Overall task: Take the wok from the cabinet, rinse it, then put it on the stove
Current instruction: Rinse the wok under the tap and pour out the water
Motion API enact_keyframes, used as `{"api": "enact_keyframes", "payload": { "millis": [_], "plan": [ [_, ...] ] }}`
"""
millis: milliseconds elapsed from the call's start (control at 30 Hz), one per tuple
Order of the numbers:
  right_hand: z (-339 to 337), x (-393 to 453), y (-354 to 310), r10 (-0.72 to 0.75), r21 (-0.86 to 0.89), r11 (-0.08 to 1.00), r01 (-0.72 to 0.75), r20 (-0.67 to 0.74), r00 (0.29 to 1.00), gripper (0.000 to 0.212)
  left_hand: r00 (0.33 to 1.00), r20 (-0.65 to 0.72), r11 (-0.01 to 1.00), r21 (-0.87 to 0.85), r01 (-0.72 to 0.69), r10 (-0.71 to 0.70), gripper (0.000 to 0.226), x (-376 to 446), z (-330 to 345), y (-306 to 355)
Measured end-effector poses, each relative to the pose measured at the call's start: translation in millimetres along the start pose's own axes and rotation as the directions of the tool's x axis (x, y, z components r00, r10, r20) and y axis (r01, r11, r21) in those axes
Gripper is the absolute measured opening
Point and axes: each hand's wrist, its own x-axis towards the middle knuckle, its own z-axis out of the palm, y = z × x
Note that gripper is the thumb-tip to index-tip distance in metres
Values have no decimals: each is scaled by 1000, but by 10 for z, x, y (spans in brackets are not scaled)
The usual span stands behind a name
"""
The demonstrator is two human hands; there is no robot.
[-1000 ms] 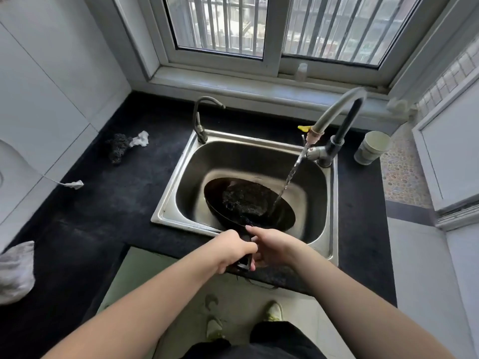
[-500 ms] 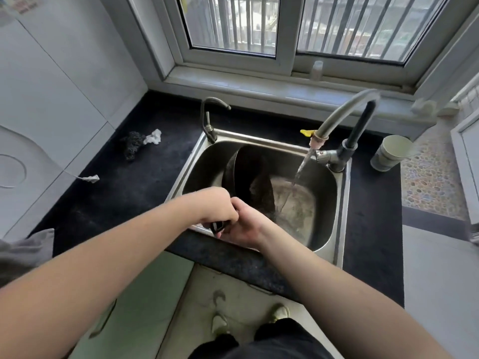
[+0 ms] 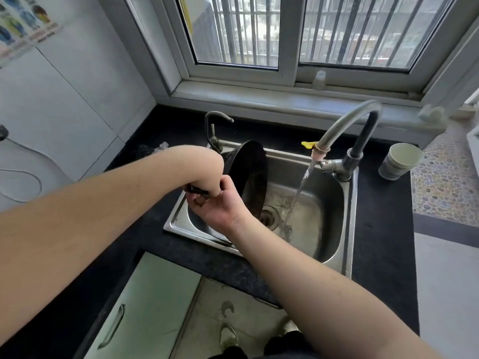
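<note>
Tipping wok point(image 3: 250, 177) now upright from flat, both left hand point(image 3: 207, 172) and right hand point(image 3: 220, 203) gripping its handle, draining into sink point(image 3: 347, 216); rinse near done.

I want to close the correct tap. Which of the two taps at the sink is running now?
The large tap at the sink's right, pink-tipped; water pours from it. The small tap at the back left is dry.

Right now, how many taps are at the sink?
2. A small tap stands at the sink's back left corner; a big tap at the back right runs water. None look hidden.
</note>
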Motion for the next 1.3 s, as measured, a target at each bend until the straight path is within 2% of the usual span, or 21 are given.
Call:
{"api": "enact_keyframes", "payload": {
  "millis": [67,133,233,367,533,633,767,867,967,1033,1100,1233,1300],
  "plan": [
    [63,10,10,-8,-6,1000,9,56,998,20,999,-4,991,122,51,-51,26,-81,-53,-2],
    [126,-7,-21,-23,-44,999,28,101,995,18,993,-97,967,240,83,-62,16,-112,-80,-37],
    [173,-38,-116,-24,-100,994,35,104,994,7,953,-303,963,253,95,-15,3,-170,-66,-89],
    [111,-76,-217,-4,-189,982,14,50,999,25,900,-435,963,255,83,38,18,-114,69,-103],
    [-179,-56,-192,-7,-225,974,12,25,1000,9,894,-432,949,314,27,118,23,-77,309,10],
    [-343,-87,-181,-13,-203,979,16,18,1000,19,907,-386,941,336,-34,170,22,-61,429,115],
    [-442,-183,-202,-27,-185,982,38,64,998,21,915,-347,937,340,-81,205,24,-75,380,213],
    [-501,-268,-232,-51,-228,971,68,83,995,25,875,-396,932,332,-145,278,22,-116,359,253],
    [-537,-389,-302,-83,-238,966,101,82,993,19,801,-464,902,379,-209,380,17,-124,362,302],
    [-531,-483,-373,-107,-235,965,118,62,992,17,749,-517,903,335,-269,415,12,-90,338,318],
    [-548,-562,-460,-118,-253,960,123,33,992,26,709,-560,903,269,-335,429,11,-35,307,311],
    [-694,-688,-636,-123,-401,911,92,-54,991,41,671,-584,881,191,-433,457,21,67,223,316],
    [-778,-754,-710,-150,-462,882,90,-96,984,40,672,-577,875,178,-451,464,26,91,168,342]
  ]
}}
